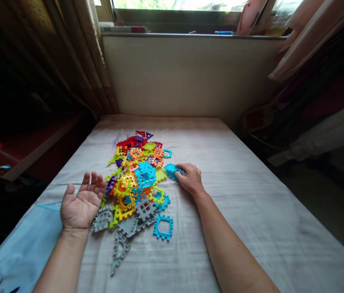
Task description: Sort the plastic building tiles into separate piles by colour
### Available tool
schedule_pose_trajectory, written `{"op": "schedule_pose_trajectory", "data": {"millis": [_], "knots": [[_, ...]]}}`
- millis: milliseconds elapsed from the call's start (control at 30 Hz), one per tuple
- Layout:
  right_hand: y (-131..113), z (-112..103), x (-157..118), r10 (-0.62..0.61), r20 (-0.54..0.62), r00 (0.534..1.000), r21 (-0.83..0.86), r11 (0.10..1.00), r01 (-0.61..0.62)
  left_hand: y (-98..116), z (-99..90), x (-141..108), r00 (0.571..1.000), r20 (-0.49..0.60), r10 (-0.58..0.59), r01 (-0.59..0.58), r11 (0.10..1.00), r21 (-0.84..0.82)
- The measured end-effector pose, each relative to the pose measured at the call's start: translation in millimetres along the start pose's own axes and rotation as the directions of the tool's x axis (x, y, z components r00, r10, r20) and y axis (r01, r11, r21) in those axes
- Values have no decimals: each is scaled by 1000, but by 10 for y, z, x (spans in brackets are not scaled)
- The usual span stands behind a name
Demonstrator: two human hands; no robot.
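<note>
A heap of colourful plastic interlocking building tiles (127,179) lies on the cloth-covered table, in red, purple, yellow, orange, green, blue and grey. My right hand (191,178) grips a blue tile (172,171) at the heap's right side, thumb and fingers closed on its edge. Palm up, my left hand (83,203) rests by the left edge of the heap with its fingers spread and nothing in it. Close to that hand are a grey window tile (102,218) and a grey triangular tile (119,250). A blue square frame tile (163,227) lies apart at the front.
The pale tablecloth (236,203) reaches to a white wall panel (190,77) below the window. A light blue bag or sheet (22,240) lies at the front left. Brown curtains (77,53) hang on the left, and clothes (315,36) hang on the right.
</note>
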State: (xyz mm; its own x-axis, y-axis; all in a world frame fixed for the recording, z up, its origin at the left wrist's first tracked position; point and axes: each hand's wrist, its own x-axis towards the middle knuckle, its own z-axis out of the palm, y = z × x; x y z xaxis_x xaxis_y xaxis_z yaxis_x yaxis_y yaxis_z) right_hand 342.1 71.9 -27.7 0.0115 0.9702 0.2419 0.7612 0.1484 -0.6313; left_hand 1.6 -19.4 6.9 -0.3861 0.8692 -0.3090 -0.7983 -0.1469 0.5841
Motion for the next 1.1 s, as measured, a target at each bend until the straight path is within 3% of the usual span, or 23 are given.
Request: {"op": "schedule_pose_trajectory", "data": {"millis": [100, 200, 333, 500, 633, 700, 767, 833, 933, 1033, 1100], "knots": [[33, -8, 36, 14, -13, 1000, 138, 990, -12, -9, 78, -46, 998, -57, 1, -2, 1000, -12], [147, -85, 92, 111, -123, 986, 232, 969, -80, -12, 95, -57, 998, -60, 3, -4, 1000, -13], [433, -269, 157, 249, -281, 927, 122, 967, -223, -5, 37, -23, 999, -36, -9, 8, 1000, -13], [720, -379, 188, 344, -372, 862, 36, 933, -357, 6, 47, -25, 999, -37, -24, 22, 999, -40], [730, -365, 198, 323, -450, 833, 16, 935, -354, 14, 114, -70, 996, -78, -48, 42, 996, -79], [670, -355, 196, 266, -518, 813, -6, 949, -314, 15, 125, -80, 996, -70, -46, 40, 995, -86], [570, -337, 186, 182, -532, 827, -34, 971, -235, 14, 120, -78, 998, -55, -43, 38, 995, -94], [431, -300, 163, 73, -446, 892, -41, 994, -101, 12, 107, -69, 998, -43, -46, 41, 993, -107], [196, -219, 103, -71, -166, 984, 1, 997, 72, 12, 88, -55, 998, -39, -53, 48, 991, -127], [10, -167, 33, -149, 85, 985, -40, 987, 153, 14, 75, -46, 998, -23, -60, 56, 989, -139], [-63, -162, 0, -184, 171, 968, -113, 972, 205, 15, 69, -42, 998, -14, -65, 63, 988, -144]]}}
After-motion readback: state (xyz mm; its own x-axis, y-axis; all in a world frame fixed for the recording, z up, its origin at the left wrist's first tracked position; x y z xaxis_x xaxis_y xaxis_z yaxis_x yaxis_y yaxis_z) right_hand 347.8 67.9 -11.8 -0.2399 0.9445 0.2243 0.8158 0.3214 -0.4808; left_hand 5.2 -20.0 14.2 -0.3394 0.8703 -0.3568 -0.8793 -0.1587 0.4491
